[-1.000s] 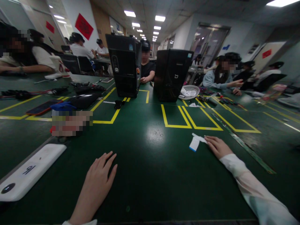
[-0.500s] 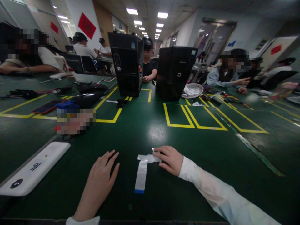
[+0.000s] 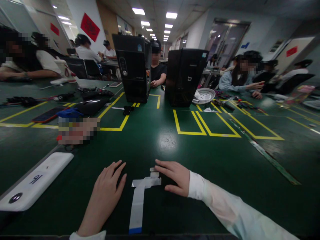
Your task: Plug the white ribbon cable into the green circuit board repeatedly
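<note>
A pale flat ribbon cable (image 3: pixel 137 205) lies bent at an angle on the green table (image 3: pixel 140 146), its blue end near the front edge. Beside the cable's upper end, my right hand (image 3: pixel 173 175) hovers or rests with fingers stretched out; its fingertips are close to the small connector piece (image 3: pixel 154 170). Whether they touch it I cannot tell. To the left of the cable, my left hand (image 3: pixel 108 190) lies on the table, fingers extended and holding nothing.
A white device marked 16 (image 3: pixel 37 180) lies at the left. Two black computer towers (image 3: pixel 132 70) stand at the back, with a person behind them. A white basket (image 3: pixel 205 96) and a long green strip (image 3: pixel 265 153) are on the right. Yellow tape marks rectangles.
The ribbon cable has shifted left and toward the front edge, showing its upper end. My right hand has moved slightly left. My left hand has hardly moved.
</note>
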`<state>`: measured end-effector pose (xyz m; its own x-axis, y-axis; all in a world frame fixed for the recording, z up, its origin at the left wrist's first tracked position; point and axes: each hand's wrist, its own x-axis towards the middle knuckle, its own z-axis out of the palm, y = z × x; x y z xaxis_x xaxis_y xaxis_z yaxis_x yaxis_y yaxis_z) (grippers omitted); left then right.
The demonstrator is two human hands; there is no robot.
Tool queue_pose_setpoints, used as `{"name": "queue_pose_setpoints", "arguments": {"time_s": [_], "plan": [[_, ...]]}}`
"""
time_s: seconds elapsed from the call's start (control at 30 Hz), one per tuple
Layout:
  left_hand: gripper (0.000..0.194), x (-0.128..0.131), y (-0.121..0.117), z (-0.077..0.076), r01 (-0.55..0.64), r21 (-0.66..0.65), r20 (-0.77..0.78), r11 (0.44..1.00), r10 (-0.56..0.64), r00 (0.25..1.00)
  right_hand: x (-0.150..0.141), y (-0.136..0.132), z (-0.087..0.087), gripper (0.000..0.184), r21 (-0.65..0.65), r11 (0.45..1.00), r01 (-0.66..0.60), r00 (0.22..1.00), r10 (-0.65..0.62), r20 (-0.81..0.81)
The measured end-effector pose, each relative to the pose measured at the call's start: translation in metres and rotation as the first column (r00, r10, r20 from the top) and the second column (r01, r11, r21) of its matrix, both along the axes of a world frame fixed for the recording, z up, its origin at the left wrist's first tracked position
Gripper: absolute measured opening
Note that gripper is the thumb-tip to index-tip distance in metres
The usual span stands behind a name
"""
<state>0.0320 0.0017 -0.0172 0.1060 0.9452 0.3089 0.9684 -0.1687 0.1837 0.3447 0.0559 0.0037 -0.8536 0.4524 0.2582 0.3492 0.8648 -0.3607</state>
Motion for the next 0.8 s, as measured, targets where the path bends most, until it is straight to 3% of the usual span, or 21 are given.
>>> {"name": "queue_pose_setpoints", "arguments": {"time_s": [0.1, 0.17, 0.23, 0.3, 0.37, 0.43, 0.47, 0.57, 0.8], "plan": [[0.054, -0.001, 0.000, 0.000, -0.004, -0.024, -0.008, 1.000, 0.004, 1.000, 0.027, 0.024, -0.016, 0.064, 0.127, 0.955, 0.267, 0.963, -0.259, -0.077], [0.054, -0.001, 0.000, 0.000, -0.003, -0.030, -0.013, 1.000, 0.003, 1.000, 0.060, 0.046, -0.024, 0.064, 0.205, 0.831, 0.517, 0.856, -0.505, -0.113], [0.054, 0.000, 0.000, 0.000, 0.000, -0.026, -0.017, 1.000, -0.001, 1.000, 0.102, 0.067, -0.027, 0.065, 0.244, 0.609, 0.754, 0.644, -0.758, -0.099], [0.054, 0.000, 0.000, 0.001, -0.001, -0.019, -0.019, 1.000, 0.001, 1.000, 0.150, 0.080, -0.025, 0.068, 0.263, 0.305, 0.915, 0.330, -0.942, -0.057], [0.054, 0.001, 0.000, 0.001, -0.004, -0.019, -0.021, 1.000, 0.003, 1.000, 0.197, 0.082, -0.020, 0.073, 0.262, 0.054, 0.964, 0.052, -0.999, 0.013], [0.055, 0.002, 0.000, 0.001, -0.007, -0.023, -0.024, 1.000, 0.006, 1.000, 0.236, 0.075, -0.016, 0.077, 0.246, -0.153, 0.957, -0.171, -0.984, 0.054], [0.055, 0.002, 0.000, 0.001, -0.006, -0.023, -0.024, 1.000, 0.006, 1.000, 0.251, 0.070, -0.015, 0.079, 0.235, -0.231, 0.944, -0.255, -0.964, 0.078], [0.055, 0.002, 0.001, 0.000, -0.006, -0.020, -0.021, 1.000, 0.006, 1.000, 0.280, 0.058, -0.013, 0.080, 0.213, -0.317, 0.924, -0.348, -0.930, 0.123], [0.055, 0.001, 0.000, 0.000, -0.015, -0.028, -0.028, 0.999, 0.014, 1.000, 0.294, 0.055, -0.011, 0.073, 0.207, -0.270, 0.940, -0.318, -0.913, 0.256]]}}
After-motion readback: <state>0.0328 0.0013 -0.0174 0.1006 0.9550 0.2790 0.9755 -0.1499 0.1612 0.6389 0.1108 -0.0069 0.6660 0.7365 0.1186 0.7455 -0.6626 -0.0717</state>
